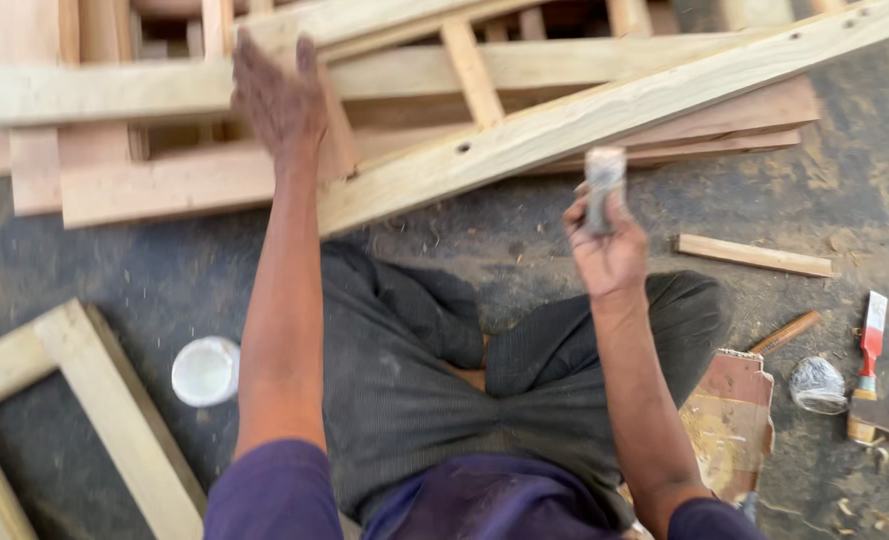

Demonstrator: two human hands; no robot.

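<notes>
Sat cross-legged on the dusty grey concrete floor [115,270], facing a stack of pale wooden frames and planks [165,90]. Left hand [280,100] stretched forward with fingers spread, flat and empty, over the near edge of the stack, close to the long pale plank with drilled holes [585,125] lying slantwise across it; too blurred to tell whether touching the wood or just above it. Right hand [610,250] raised and wrapped around a small grey block, perhaps a sanding block [605,185], with the grip closed about its lower half and the top standing clear, just in front of the long plank. Round white lidded tub [206,371] close by the left knee; light wooden frame corner [75,400] further left. Off to the right, a red-handled chisel [870,355], a crumpled clear plastic bag [818,385], a short wooden strip [755,255] and a torn brown cardboard sheet [730,415] holding shavings. Judged risky: the slanted plank looked loosely balanced, so a push from the open hand could slide it or tip the stack toward the legs; splinters likely along the rough edges; the tub within easy reach of a knee or elbow, so easily knocked over; the chisel lay unguarded where a reaching arm might catch it.
</notes>
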